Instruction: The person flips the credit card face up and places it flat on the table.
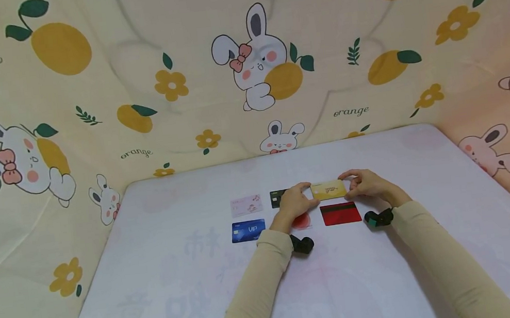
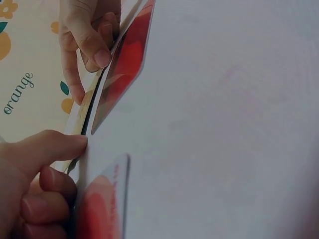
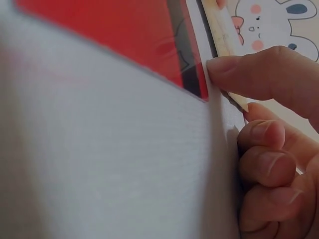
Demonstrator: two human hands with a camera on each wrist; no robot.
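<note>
A gold card lies at the back of the two rows, held by its ends between both hands. My left hand pinches its left end between thumb and index finger, the other fingers curled in the left wrist view. At the right end, my right hand pinches the card with thumb and index finger; the right wrist view shows the thumb on its near edge. Just in front lies a red card with a dark stripe. The left hand partly covers a dark green card and a card with a red circle.
To the left lie a pale pink flowered card and a blue VIP card. All rest on a white-covered table. A patterned rabbit-and-orange cloth hangs behind and beside it. Each wrist carries a small black camera.
</note>
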